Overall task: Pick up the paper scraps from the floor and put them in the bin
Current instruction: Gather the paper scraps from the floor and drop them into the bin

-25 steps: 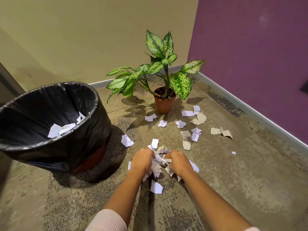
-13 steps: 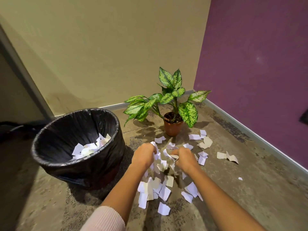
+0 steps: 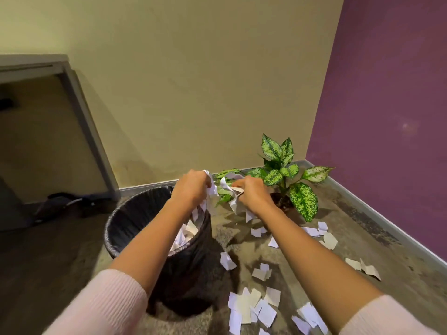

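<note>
Scraps [image 3: 219,187] clutched between left hand [image 3: 191,187], right hand [image 3: 254,193].

Both hands — left [image 3: 191,187], right [image 3: 254,193] — raised, arms outstretched, fingers clenched.

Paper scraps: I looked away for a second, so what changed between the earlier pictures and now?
Both hands, left and right, scooped a bunch of paper scraps off the floor and lifted it toward the bin; several pieces dropped back to the floor. The bin, the potted plant and the far scraps stayed put.
</note>
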`<state>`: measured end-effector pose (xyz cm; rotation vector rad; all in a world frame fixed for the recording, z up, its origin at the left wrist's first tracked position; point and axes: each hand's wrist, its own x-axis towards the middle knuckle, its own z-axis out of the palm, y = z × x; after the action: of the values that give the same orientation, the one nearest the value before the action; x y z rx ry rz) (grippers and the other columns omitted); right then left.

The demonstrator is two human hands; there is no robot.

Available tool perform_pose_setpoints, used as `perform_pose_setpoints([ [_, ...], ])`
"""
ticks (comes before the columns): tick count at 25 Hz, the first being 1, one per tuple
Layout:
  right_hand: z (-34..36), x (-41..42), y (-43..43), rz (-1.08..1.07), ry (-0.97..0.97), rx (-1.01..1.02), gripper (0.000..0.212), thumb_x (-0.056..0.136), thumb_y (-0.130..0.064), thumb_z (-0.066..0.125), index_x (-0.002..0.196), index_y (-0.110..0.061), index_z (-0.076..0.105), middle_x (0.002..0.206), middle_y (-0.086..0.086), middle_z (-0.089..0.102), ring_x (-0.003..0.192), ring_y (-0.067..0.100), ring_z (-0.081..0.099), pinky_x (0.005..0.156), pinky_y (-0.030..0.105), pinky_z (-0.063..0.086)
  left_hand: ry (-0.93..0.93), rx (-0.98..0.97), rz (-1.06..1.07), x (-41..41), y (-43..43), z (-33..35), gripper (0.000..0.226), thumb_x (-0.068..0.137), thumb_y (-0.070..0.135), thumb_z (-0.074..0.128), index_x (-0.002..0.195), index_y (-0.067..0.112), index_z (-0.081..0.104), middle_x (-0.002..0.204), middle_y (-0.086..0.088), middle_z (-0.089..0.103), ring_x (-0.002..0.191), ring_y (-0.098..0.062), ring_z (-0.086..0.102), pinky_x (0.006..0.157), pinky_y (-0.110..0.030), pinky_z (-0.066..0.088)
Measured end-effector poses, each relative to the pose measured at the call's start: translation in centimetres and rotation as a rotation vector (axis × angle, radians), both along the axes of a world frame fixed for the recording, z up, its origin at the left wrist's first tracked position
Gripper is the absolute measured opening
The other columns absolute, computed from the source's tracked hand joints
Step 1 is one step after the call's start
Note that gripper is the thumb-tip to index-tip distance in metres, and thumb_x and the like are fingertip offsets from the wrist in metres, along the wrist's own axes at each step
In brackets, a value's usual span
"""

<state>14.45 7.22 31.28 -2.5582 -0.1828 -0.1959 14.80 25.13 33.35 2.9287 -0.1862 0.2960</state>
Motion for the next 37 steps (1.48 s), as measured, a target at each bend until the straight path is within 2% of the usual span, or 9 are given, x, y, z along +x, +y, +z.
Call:
perform_pose_setpoints([
  [4, 1.8, 0.7, 6.8, 0.114, -0.038, 0.097, 0.030, 0.082, -0.013, 0.066, 0.108, -0.025, 0.075, 0.103, 0.013, 0.074, 0.093, 0.033, 0.067, 0.079, 0.032, 0.050, -0.022, -0.017, 0.096, 0.0, 5.5, 0.3, 0.031, 0.082, 0.002, 0.056, 0.096, 0.022, 0.074, 0.096, -0.014, 0.071, 0.087, -0.036, 0.067, 0.064, -0.028, 0.043],
  [10, -1.0, 0.8, 13.7, 0.184, 0.070, 0.014, 0.042, 0.081, -0.001, 0.060, 0.110, -0.029, 0.073, 0.105, 0.010, 0.072, 0.095, 0.031, 0.068, 0.080, 0.033, 0.054, 0.080, 0.094, 0.180, -0.6, 10.6, -3.6, 0.032, 0.083, 0.005, 0.056, 0.105, 0.023, 0.071, 0.108, -0.012, 0.067, 0.099, -0.035, 0.065, 0.076, -0.036, 0.050],
  [13, -3.1, 1.3, 15.1, 0.204, 0.144, -0.051, 0.039, 0.083, -0.001, 0.060, 0.110, -0.027, 0.073, 0.105, 0.009, 0.071, 0.094, 0.029, 0.067, 0.079, 0.034, 0.055, 0.133, 0.132, 0.201, -0.1, 12.1, -5.5, 0.032, 0.084, 0.007, 0.057, 0.107, 0.024, 0.070, 0.111, -0.010, 0.068, 0.099, -0.031, 0.065, 0.079, -0.037, 0.053],
  [17, -5.3, 2.6, 15.9, 0.261, 0.207, -0.129, 0.040, 0.083, -0.008, 0.064, 0.118, -0.025, 0.068, 0.111, 0.011, 0.067, 0.106, 0.031, 0.062, 0.080, 0.031, 0.050, 0.207, 0.162, 0.227, 0.4, 13.0, -7.3, 0.029, 0.085, 0.026, 0.064, 0.114, 0.033, 0.067, 0.115, -0.002, 0.066, 0.099, -0.026, 0.065, 0.075, -0.034, 0.051],
  [20, -5.7, 3.5, 16.1, 0.274, 0.318, -0.137, 0.068, 0.079, -0.023, 0.074, 0.142, -0.027, 0.048, 0.135, 0.016, 0.047, 0.126, 0.037, 0.047, 0.101, 0.044, 0.046, 0.260, 0.214, 0.231, 0.7, 13.5, -7.9, 0.040, 0.079, 0.034, 0.072, 0.118, 0.035, 0.065, 0.117, 0.001, 0.066, 0.103, -0.025, 0.065, 0.077, -0.035, 0.051],
  [23, -5.5, 3.9, 15.9, 0.284, 0.355, -0.125, 0.089, 0.071, -0.039, 0.082, 0.147, -0.027, 0.038, 0.143, 0.016, 0.036, 0.134, 0.037, 0.037, 0.108, 0.048, 0.040, 0.277, 0.191, 0.249, 0.7, 13.9, -7.9, 0.035, 0.079, 0.030, 0.067, 0.115, 0.033, 0.066, 0.116, 0.002, 0.066, 0.101, -0.025, 0.066, 0.079, -0.035, 0.053],
  [27, -5.0, 3.4, 15.3, 0.271, 0.256, -0.055, 0.077, 0.076, -0.040, 0.077, 0.144, -0.023, 0.044, 0.144, 0.014, 0.040, 0.135, 0.033, 0.038, 0.107, 0.044, 0.041, 0.216, 0.192, 0.264, 0.3, 13.5, -7.4, 0.032, 0.078, 0.028, 0.064, 0.110, 0.029, 0.067, 0.111, 0.001, 0.067, 0.095, -0.026, 0.066, 0.075, -0.035, 0.054],
  [31, -3.7, 2.5, 13.4, 0.237, 0.155, -0.036, 0.061, 0.082, -0.033, 0.069, 0.139, -0.022, 0.049, 0.135, 0.013, 0.049, 0.129, 0.032, 0.044, 0.103, 0.042, 0.044, 0.150, 0.167, 0.224, 0.0, 11.9, -6.2, 0.034, 0.082, 0.031, 0.059, 0.116, 0.028, 0.064, 0.113, 0.001, 0.066, 0.097, -0.025, 0.065, 0.076, -0.036, 0.054],
  [37, -2.4, 0.9, 8.1, 0.165, 0.118, -0.089, 0.056, 0.083, -0.031, 0.067, 0.135, -0.019, 0.051, 0.133, 0.013, 0.050, 0.127, 0.033, 0.045, 0.100, 0.044, 0.046, 0.098, 0.144, 0.102, -0.8, 5.6, -4.7, 0.031, 0.083, 0.041, 0.057, 0.109, 0.025, 0.064, 0.110, 0.001, 0.065, 0.101, -0.025, 0.063, 0.075, -0.035, 0.050],
])
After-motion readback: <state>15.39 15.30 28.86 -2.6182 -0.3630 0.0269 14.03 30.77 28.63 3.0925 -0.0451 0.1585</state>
